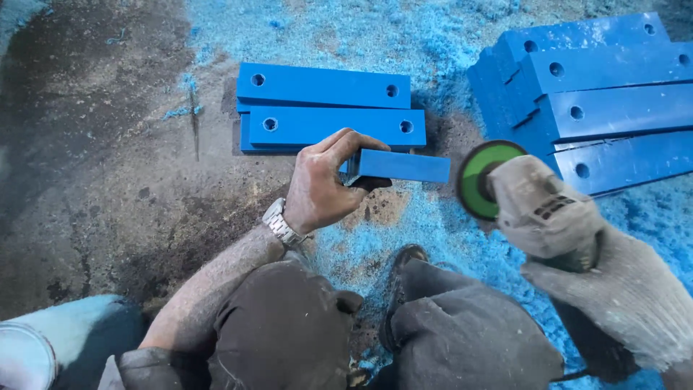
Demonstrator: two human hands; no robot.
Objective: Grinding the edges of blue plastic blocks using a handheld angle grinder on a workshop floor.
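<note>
My bare left hand (321, 184), a metal watch on its wrist, grips one end of a blue plastic bar (404, 167) held on edge just above the floor. My gloved right hand (621, 289) holds an angle grinder (538, 206) whose green disc (480, 179) stands right beside the bar's free end; whether they touch I cannot tell. Both my knees in dark trousers fill the bottom of the view.
Two blue drilled bars (325, 108) lie stacked on the concrete floor beyond my left hand. A pile of several more blue bars (599, 94) lies at upper right. Blue shavings (433, 224) cover the floor around them. A pale bucket-like object (29, 347) sits at bottom left.
</note>
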